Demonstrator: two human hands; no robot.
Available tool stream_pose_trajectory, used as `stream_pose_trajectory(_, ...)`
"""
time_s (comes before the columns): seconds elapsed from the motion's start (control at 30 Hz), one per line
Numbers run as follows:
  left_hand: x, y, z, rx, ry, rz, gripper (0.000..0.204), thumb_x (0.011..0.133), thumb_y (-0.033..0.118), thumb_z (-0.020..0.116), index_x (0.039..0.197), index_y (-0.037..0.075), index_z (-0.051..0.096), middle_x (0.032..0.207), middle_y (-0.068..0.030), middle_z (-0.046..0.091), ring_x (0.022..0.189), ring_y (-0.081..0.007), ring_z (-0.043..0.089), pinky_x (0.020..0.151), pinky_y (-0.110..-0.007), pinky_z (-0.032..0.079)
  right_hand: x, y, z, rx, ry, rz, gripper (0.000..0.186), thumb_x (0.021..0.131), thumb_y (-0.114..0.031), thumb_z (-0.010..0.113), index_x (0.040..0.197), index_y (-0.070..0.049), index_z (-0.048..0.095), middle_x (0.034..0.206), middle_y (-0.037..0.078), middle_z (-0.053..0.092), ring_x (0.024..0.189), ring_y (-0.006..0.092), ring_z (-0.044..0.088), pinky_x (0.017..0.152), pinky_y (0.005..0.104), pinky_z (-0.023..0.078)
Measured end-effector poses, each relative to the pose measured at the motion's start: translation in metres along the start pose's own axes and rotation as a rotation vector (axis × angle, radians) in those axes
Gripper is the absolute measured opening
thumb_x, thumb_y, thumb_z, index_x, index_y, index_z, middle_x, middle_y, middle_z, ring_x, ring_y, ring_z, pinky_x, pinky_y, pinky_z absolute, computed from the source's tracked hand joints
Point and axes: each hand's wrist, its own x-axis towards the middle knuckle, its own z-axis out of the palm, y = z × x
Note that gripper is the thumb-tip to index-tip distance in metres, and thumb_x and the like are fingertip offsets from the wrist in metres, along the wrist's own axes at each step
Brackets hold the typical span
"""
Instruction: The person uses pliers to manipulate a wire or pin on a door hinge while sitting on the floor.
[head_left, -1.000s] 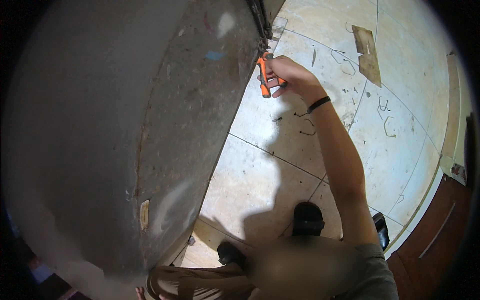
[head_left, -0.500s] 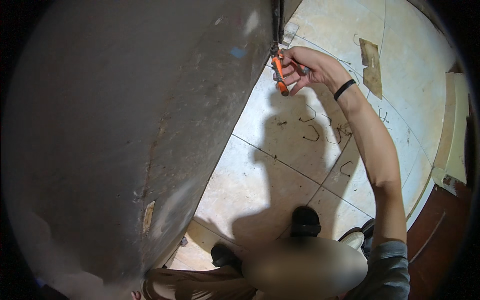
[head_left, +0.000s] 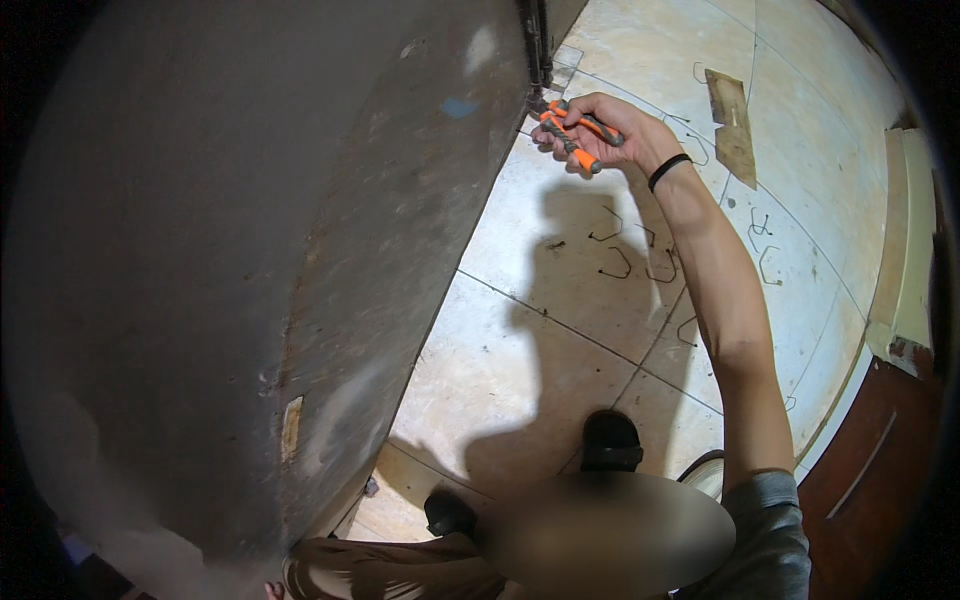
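Observation:
My right hand (head_left: 590, 135) grips pliers with orange and grey handles (head_left: 582, 155), their jaws against dark vertical pipes or cables (head_left: 535, 45) at the edge of the grey wall (head_left: 200, 250). The handles are spread apart. A few fingertips of my left hand (head_left: 274, 590) show at the bottom left by the wall, beside my brown-clad leg (head_left: 370, 565); whether that hand holds anything is hidden.
Tiled floor (head_left: 470, 340) lies right of the wall, with several bent wire pieces (head_left: 615, 270) and a torn board scrap (head_left: 732, 125). Dark footwear (head_left: 610, 440) stands below me, a pale shoe (head_left: 700, 470) at right. A reddish-brown panel (head_left: 870, 440) lies at lower right.
The pliers have tilted, their lower ends swinging rightward, and my right hand has turned around the handles. Their jaws stay at the dark pipes. The view has shifted slightly.

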Motion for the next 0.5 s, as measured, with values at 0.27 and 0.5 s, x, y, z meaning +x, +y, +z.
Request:
stream_pose_trajectory(0.27, 0.001, 0.002, -0.003, 0.053, -0.033, 0.001, 0.056, 0.104, 0.021, 0.058, 0.144, -0.011, 0.034, 0.143, -0.0288, 0.045, 0.130, -0.0390, 0.051, 0.113, -0.048, 0.040, 0.003, 0.007, 0.003, 0.042, -0.040, 0.057, 0.030, 0.097, -0.020, 0.054, 0.109, 0.007, 0.056, 0.090, 0.013, 0.064, 0.066, 0.0146, 0.061, 0.054, 0.0276, 0.053)
stream_pose_trajectory(0.5, 0.000, 0.000, -0.001, 0.035, -0.033, -0.023, 0.056, 0.103, 0.021, 0.058, 0.143, -0.010, 0.035, 0.142, -0.0287, 0.045, 0.130, -0.0388, 0.051, 0.113, -0.049, 0.041, 0.015, 0.025, 0.013, -0.072, 0.042, 0.000, 0.026, 0.098, -0.025, 0.064, 0.084, -0.007, 0.052, 0.072, 0.001, 0.058, 0.056, 0.0109, 0.055, 0.048, 0.0253, 0.046)
